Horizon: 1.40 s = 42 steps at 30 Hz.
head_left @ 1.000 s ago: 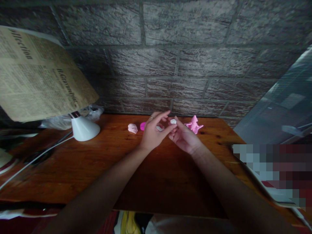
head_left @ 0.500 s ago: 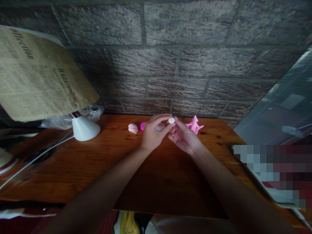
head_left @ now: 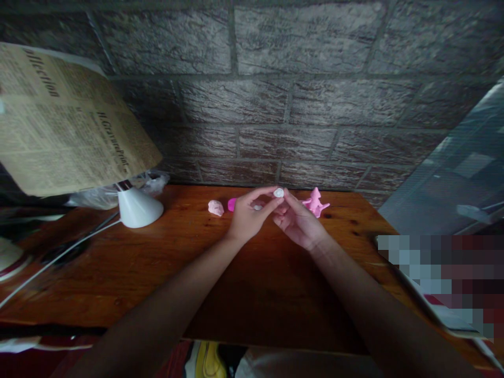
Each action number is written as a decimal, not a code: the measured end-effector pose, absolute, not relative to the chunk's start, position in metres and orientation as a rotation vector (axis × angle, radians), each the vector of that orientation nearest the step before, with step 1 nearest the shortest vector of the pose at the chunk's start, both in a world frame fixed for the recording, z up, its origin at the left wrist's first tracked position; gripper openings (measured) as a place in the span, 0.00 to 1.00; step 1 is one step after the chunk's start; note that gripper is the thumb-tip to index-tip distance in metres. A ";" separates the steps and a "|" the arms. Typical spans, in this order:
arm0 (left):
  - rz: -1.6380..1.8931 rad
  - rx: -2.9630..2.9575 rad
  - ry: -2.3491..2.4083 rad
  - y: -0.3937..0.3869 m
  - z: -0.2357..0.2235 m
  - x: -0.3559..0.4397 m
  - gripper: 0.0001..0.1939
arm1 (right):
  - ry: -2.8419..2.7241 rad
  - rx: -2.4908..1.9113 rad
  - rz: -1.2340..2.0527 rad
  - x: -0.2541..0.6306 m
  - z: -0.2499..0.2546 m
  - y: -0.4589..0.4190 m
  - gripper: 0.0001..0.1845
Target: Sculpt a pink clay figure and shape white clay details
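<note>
A small round white piece [head_left: 279,192], which looks like modelling clay, is pinched between the fingertips of both hands above the table. My left hand [head_left: 252,212] closes on it from the left with thumb and fingers. From the right, my right hand [head_left: 297,220] grips it between thumb and finger, the other fingers curled below. Behind my left hand, a bright pink piece [head_left: 231,204] and a whitish piece [head_left: 257,207] are partly hidden. A pale pink lump [head_left: 215,208] lies farther left. Beyond my right hand stands a pink figure [head_left: 315,202] with a pointed top.
A lamp with a white base [head_left: 139,209] and newsprint shade [head_left: 74,121] stands at the left, its white cord [head_left: 59,263] trailing forward. Behind the wooden table [head_left: 157,273] rises a brick wall [head_left: 260,100]. A crumpled plastic bag [head_left: 92,197] lies behind the lamp.
My left fingers, raised apart from the white piece a second ago, have come down onto it. The piece has turned slightly and now shows a ringed face. My right hand has barely moved.
</note>
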<state>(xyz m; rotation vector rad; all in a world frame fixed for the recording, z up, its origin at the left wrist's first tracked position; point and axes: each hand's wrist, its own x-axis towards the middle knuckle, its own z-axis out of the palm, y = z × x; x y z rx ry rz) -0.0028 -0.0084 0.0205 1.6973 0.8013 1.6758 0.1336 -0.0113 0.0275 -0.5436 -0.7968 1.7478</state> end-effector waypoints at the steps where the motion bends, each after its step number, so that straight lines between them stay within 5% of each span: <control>1: 1.680 1.690 0.809 -0.008 0.020 -0.003 0.13 | -0.801 -0.551 1.755 0.134 0.028 -0.011 0.14; 26: 1.734 1.568 0.799 -0.004 0.020 -0.003 0.17 | -0.731 -0.590 1.682 0.134 0.030 -0.010 0.15; 42: 1.611 1.208 0.781 -0.005 0.025 -0.002 0.16 | -1.099 -0.761 1.163 0.131 0.028 -0.014 0.13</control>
